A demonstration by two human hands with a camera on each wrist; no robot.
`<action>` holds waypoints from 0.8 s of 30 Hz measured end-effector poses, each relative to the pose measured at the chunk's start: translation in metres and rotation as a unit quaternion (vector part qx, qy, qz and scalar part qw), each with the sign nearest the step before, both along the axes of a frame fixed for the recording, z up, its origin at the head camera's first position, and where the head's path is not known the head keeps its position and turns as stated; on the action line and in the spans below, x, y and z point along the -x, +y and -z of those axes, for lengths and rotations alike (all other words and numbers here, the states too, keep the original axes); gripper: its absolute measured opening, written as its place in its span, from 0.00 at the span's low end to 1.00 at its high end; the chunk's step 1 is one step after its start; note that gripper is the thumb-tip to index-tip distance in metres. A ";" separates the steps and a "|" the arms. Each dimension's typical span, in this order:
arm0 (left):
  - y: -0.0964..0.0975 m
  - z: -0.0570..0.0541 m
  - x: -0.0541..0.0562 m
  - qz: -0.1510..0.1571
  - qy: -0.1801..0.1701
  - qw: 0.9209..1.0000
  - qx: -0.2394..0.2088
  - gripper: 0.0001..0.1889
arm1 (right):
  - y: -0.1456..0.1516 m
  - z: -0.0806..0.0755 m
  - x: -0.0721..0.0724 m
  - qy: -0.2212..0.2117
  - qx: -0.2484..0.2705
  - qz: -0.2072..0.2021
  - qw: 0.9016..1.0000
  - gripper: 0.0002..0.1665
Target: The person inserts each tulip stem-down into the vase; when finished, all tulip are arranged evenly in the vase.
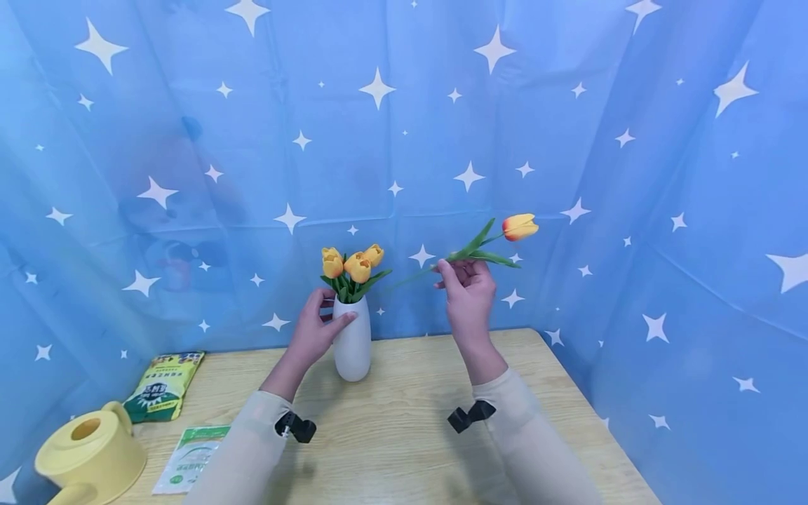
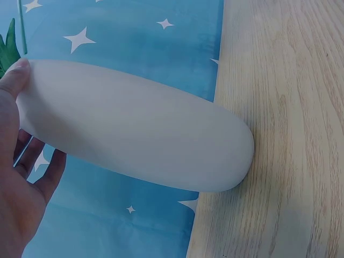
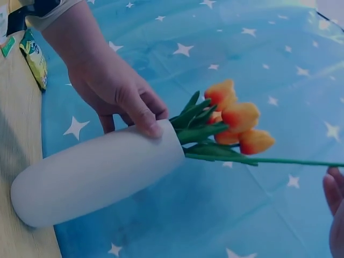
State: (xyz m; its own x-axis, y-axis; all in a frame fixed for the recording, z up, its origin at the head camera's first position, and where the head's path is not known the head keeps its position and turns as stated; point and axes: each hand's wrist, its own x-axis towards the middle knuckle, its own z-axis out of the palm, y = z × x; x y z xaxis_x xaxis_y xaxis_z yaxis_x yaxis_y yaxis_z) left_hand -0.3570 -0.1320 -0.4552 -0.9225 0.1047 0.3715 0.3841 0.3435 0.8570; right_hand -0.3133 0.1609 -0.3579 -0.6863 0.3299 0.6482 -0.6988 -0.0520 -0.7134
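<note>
A white vase (image 1: 352, 347) stands at the table's far edge, holding several yellow-orange artificial tulips (image 1: 358, 270) with green leaves. My left hand (image 1: 312, 328) grips it just below the rim, thumb across the front and fingers round the far side. To the right, my right hand (image 1: 470, 294) pinches the stem of a single tulip (image 1: 520, 227) between thumb and fingers. That tulip lies aslant in the air, bloom to the upper right and stem pointing left toward the vase. In the right wrist view its thin green stem (image 3: 301, 161) overlaps the leaves by the vase mouth.
On the table's left are a yellow watering can (image 1: 95, 456), a green-and-yellow packet (image 1: 165, 387) and a flat white-and-green packet (image 1: 191, 459) partly behind the left sleeve. A blue star-patterned curtain (image 1: 404, 168) hangs behind the wooden table (image 1: 391, 435) and along its sides.
</note>
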 end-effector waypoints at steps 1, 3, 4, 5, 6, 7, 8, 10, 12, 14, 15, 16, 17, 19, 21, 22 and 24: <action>0.000 0.000 0.000 0.000 0.000 1.000 0.001 0.33 | -0.002 -0.001 0.001 0.004 0.001 0.001 1.000 0.15; 0.000 0.001 0.000 0.000 -0.001 1.000 0.003 0.33 | -0.005 -0.001 0.002 0.009 0.002 0.001 1.000 0.15; 0.000 0.001 0.001 0.000 -0.001 1.000 0.003 0.33 | -0.006 -0.002 0.002 0.011 0.002 0.000 1.000 0.14; 0.000 0.001 0.001 -0.001 -0.001 1.000 0.004 0.33 | -0.007 -0.003 0.002 0.012 0.002 -0.002 1.000 0.14; 0.000 0.001 0.001 -0.001 -0.001 1.000 0.004 0.33 | -0.008 -0.003 0.003 0.012 0.003 -0.004 1.000 0.14; 0.000 0.001 0.001 -0.001 -0.001 1.000 0.003 0.33 | -0.009 -0.003 0.004 0.012 0.003 -0.006 1.000 0.14; 0.000 0.001 0.001 -0.001 0.000 1.000 0.002 0.33 | -0.011 -0.004 0.004 0.011 0.003 -0.008 1.000 0.14; 0.000 0.000 0.001 -0.002 0.001 1.000 0.001 0.32 | -0.013 -0.004 0.006 0.011 0.002 -0.010 1.000 0.14; 0.000 0.000 0.000 -0.002 0.000 1.000 0.000 0.33 | -0.015 -0.005 0.007 0.013 0.001 -0.011 1.000 0.13; -0.001 0.000 0.000 -0.003 -0.002 1.000 0.002 0.33 | -0.018 -0.007 0.008 0.015 -0.006 -0.009 1.000 0.12; -0.001 0.000 0.000 -0.003 -0.002 1.000 0.003 0.34 | -0.019 -0.007 0.008 0.014 -0.011 -0.009 1.000 0.12; -0.001 0.000 0.000 -0.003 -0.003 1.000 0.003 0.34 | -0.021 -0.008 0.009 0.012 -0.015 -0.010 1.000 0.11; 0.000 0.000 0.000 -0.003 -0.003 1.000 0.003 0.34 | -0.022 -0.008 0.010 0.010 -0.022 -0.010 1.000 0.11; 0.000 0.000 0.000 -0.004 -0.003 1.000 0.002 0.34 | -0.025 -0.009 0.011 0.002 -0.036 -0.009 0.999 0.11; 0.000 0.000 0.000 -0.003 -0.004 1.000 0.002 0.33 | -0.027 -0.008 0.012 -0.005 -0.049 -0.009 0.999 0.11; 0.000 -0.001 0.000 -0.002 -0.004 1.000 0.001 0.33 | -0.029 -0.007 0.012 -0.009 -0.054 -0.010 0.998 0.11; 0.000 -0.001 -0.001 -0.001 -0.004 1.000 0.000 0.33 | -0.032 -0.006 0.013 -0.012 -0.066 -0.012 0.998 0.10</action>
